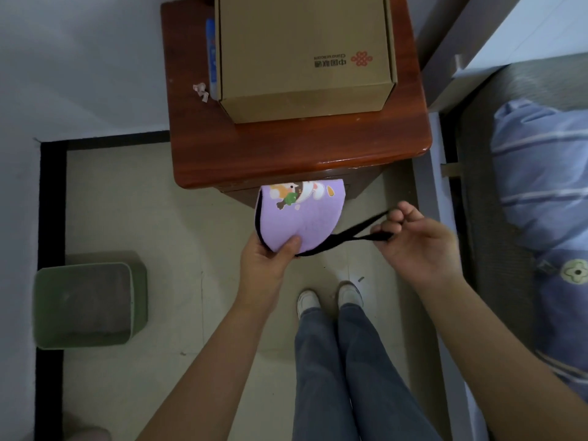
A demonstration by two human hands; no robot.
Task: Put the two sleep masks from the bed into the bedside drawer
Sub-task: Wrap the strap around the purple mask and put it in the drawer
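Observation:
A lilac sleep mask (302,214) with a cartoon print and black edging is held folded in front of the bedside cabinet (299,154). My left hand (270,253) grips its lower edge, thumb on top. My right hand (413,240) pinches the mask's black elastic strap (353,233), pulling it out to the right. The cabinet's drawer front (359,186) shows just below the reddish-brown top, partly hidden behind the mask; I cannot tell whether it is open. A second mask is not in view.
A cardboard box (305,55) fills most of the cabinet top, with a blue tube (210,52) and a paper scrap (200,90) to its left. A green bin (89,303) stands on the floor at left. The bed with blue striped bedding (541,192) is at right.

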